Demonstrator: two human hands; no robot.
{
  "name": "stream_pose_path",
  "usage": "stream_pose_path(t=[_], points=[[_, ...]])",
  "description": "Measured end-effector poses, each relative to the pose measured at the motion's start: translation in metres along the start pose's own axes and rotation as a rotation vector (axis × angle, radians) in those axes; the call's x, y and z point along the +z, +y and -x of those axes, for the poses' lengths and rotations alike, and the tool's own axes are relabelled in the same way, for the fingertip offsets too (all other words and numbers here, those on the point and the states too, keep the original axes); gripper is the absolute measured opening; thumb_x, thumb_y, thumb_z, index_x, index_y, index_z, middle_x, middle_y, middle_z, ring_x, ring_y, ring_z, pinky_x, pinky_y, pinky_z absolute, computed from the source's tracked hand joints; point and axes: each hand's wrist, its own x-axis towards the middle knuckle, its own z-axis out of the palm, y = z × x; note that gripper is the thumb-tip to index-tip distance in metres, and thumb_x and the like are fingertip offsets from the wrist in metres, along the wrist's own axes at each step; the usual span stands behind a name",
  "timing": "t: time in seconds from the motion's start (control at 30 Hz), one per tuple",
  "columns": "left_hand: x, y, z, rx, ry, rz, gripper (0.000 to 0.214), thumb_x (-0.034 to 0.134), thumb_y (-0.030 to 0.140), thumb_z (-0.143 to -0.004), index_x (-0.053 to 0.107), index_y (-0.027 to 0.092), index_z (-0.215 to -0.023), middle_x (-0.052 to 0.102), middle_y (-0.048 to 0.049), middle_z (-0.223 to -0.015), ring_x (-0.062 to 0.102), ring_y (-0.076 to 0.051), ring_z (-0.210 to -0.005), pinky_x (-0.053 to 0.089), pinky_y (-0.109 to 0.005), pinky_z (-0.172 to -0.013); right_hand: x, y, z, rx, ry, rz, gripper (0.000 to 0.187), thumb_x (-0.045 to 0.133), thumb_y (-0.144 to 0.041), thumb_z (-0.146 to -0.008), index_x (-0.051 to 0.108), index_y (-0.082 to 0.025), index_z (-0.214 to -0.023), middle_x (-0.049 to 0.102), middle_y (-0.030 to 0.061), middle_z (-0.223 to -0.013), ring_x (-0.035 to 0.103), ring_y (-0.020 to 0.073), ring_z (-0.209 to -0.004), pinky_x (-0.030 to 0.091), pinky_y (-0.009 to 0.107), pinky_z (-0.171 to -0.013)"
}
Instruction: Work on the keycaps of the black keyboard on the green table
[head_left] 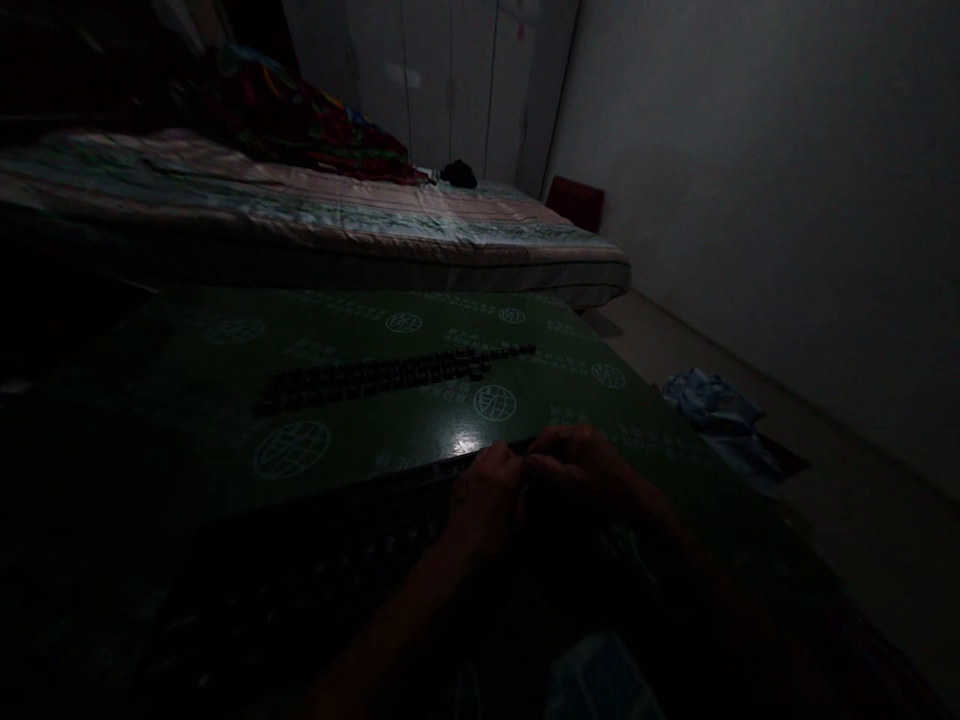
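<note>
Board (225, 400), green, carries a dark row of small parts (390, 375). Left hand (487, 495) and right hand (581, 465) touch at its near edge, fingers curled together. Too dim to tell what they pinch.

bed (315, 215) with bright crumpled cloth (300, 120); red box (576, 203), blue cloth (709, 400) on floor

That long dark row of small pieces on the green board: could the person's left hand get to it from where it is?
Probably yes. The left hand sits at the green board's near edge, close against the right hand. Only bare board shows between it and the dark row. The dim light may hide small things.
</note>
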Motion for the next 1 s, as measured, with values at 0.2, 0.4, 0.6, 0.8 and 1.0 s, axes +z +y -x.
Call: stream_pose_path(t=[0.2,0.4,0.6,0.8,1.0], points=[[0.002,0.001,-0.004,-0.024,-0.003,-0.07,0.024,0.043,0.015,-0.078,0.061,0.018,-0.094,0.054,-0.0072,-0.099,0.049,-0.02,-0.093,0.042,-0.028,-0.075,0.012,0.0,-0.005,0.128,0.085,0.004,0.02,0.051,-0.025,-0.077,0.064,-0.013,-0.068,0.061,-0.0004,-0.061,0.055,0.0109,-0.059,0.037,0.018,-0.051],[0.003,0.0,-0.006,-0.034,0.03,-0.053,0.022,0.044,0.018,-0.079,0.061,0.018,-0.092,0.055,-0.0075,-0.094,0.049,-0.02,-0.089,0.041,-0.029,-0.07,0.028,-0.006,-0.008,0.335,0.293,0.242,0.022,0.055,-0.035,-0.076,0.064,-0.016,-0.069,0.066,0.0081,-0.066,0.061,0.0174,-0.061,0.038,0.023,-0.051],[0.005,-0.002,-0.006,-0.048,0.048,-0.027,0.021,0.043,0.017,-0.081,0.062,0.018,-0.089,0.056,-0.0075,-0.092,0.05,-0.02,-0.087,0.042,-0.029,-0.07,0.053,-0.001,-0.005,0.428,0.427,0.449,0.024,0.049,-0.036,-0.081,0.063,-0.017,-0.081,0.068,0.0125,-0.071,0.064,0.0218,-0.063,0.038,0.026,-0.052],[0.006,-0.001,-0.004,-0.047,0.036,-0.059,0.023,0.041,0.022,-0.083,0.063,0.018,-0.089,0.057,-0.0074,-0.092,0.05,-0.02,-0.087,0.041,-0.029,-0.07,0.058,0.013,0.001,0.278,0.504,0.424,0.03,0.038,-0.034,-0.086,0.059,-0.015,-0.074,0.066,0.0107,-0.065,0.063,0.0188,-0.059,0.038,0.023,-0.052],[0.009,-0.001,-0.004,-0.032,0.063,-0.065,0.023,0.04,0.025,-0.085,0.062,0.02,-0.089,0.056,-0.0055,-0.091,0.05,-0.019,-0.086,0.04,-0.029,-0.069,0.06,0.015,0.006,0.241,0.575,0.324,0.036,0.034,-0.04,-0.085,0.055,-0.016,-0.07,0.064,0.0086,-0.057,0.06,0.0173,-0.051,0.038,0.023,-0.049]])
